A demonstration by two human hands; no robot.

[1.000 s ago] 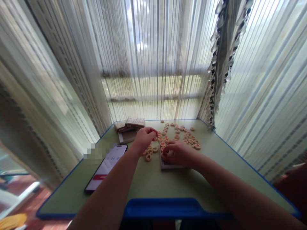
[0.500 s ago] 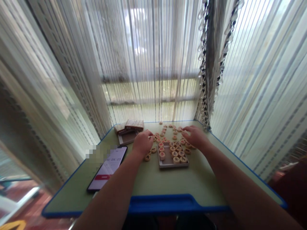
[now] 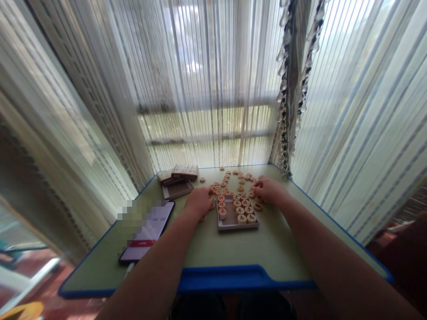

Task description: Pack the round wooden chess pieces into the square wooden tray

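On table (image 3: pixel 220 249), discs (image 3: pixel 240 211) in tray (image 3: pixel 231 216) face up, columns pointing away; left hand (image 3: pixel 199 201), right hand (image 3: pixel 271 191) curled narrow, contents unclear.

From where I stand, daylight filters through sheer striped curtains (image 3: pixel 100 111) across a broad window (image 3: pixel 190 122), with a bead-fringed drape (image 3: pixel 295 80) hanging toward the right. A pale green, blue-edged tabletop (image 3: pixel 233 249) stands near them; the floor (image 3: pixel 53 286) shows reddish.

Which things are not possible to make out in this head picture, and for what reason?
In the head view:
Left hand: its back hides whether it grips anything.
Right hand: too blurred to confirm a grip.
Farthest piece: marking too small.
Phone: pixelation covers part.
Yellow object: cut off by bottom edge.
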